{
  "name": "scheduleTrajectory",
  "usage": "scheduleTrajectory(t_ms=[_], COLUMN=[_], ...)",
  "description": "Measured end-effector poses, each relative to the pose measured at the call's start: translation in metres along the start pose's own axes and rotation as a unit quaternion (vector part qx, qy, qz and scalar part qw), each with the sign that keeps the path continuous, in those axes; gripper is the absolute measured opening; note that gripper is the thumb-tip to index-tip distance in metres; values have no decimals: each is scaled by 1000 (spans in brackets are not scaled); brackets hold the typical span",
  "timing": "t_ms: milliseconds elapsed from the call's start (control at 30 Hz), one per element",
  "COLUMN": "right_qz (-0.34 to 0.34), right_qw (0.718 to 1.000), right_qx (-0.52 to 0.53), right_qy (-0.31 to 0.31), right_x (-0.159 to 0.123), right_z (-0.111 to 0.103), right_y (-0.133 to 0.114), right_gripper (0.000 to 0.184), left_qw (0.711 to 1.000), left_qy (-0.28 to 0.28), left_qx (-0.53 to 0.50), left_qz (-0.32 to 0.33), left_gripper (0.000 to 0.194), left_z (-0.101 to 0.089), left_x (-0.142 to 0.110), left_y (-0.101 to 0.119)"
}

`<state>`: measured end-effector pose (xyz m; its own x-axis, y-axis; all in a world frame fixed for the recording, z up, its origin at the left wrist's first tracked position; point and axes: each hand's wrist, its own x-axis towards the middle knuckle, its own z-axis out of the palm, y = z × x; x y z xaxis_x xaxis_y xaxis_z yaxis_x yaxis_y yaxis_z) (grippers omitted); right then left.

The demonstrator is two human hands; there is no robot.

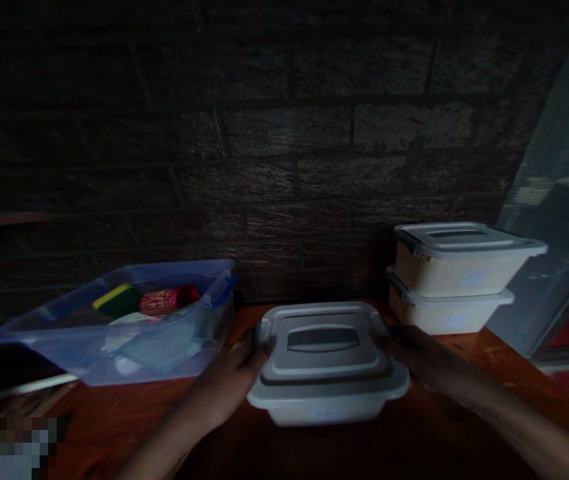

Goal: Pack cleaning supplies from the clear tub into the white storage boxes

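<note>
A lidded storage box (327, 413) with a pale body and a grey lid (322, 363) is in front of me at the wooden table. My left hand (242, 367) grips its left side, thumb near the lid's edge. On the opposite side my right hand (412, 353) holds the box by its right edge. Both hands' fingertips are partly hidden behind the box's sides. The lid sits on the box and has a dark oval panel in its middle.
Two similar lidded boxes (464, 273) are stacked at the back right. To the left stands a clear bluish bin (89, 360) with a yellow-green sponge (118, 301), a red container (164, 301) and pale cloth. A dark brick wall (284, 167) rises behind the wooden table (119, 413).
</note>
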<state>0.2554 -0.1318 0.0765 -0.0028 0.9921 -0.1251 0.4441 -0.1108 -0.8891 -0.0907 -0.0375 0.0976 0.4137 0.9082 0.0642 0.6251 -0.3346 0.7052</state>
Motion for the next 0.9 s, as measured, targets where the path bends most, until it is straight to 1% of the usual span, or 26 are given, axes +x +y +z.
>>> scheduleTrajectory(t_ms=[133, 233, 333, 433, 667, 767, 900], right_qz=[-28, -45, -45, -31, -23, -39, -56], right_qw=[1000, 998, 995, 992, 989, 985, 978], right_qx=[-9, -49, -90, -121, -143, -164, -194], right_qy=[-8, -18, -16, -3, 24, 40, 60], right_x=[2, 6, 6, 5, 5, 4, 2], right_z=[-1, -4, -7, -8, -7, -6, -3], right_y=[5, 8, 6, 3, 1, -3, -11], right_gripper=[54, 58, 59, 58, 56, 49, 43], left_qw=[999, 998, 996, 994, 999, 999, 998], left_qy=[-5, -12, -19, -20, 23, 17, 13], left_qx=[33, 61, 92, 109, 41, 38, 60], left_qz=[-8, -11, -14, -7, 19, 21, 26], left_gripper=[44, 46, 47, 46, 33, 30, 31], left_z=[-2, -4, -5, -4, -2, -2, -2], left_x=[-3, -4, -5, -5, -2, -2, -2], left_y=[6, 13, 20, 24, 19, 19, 18])
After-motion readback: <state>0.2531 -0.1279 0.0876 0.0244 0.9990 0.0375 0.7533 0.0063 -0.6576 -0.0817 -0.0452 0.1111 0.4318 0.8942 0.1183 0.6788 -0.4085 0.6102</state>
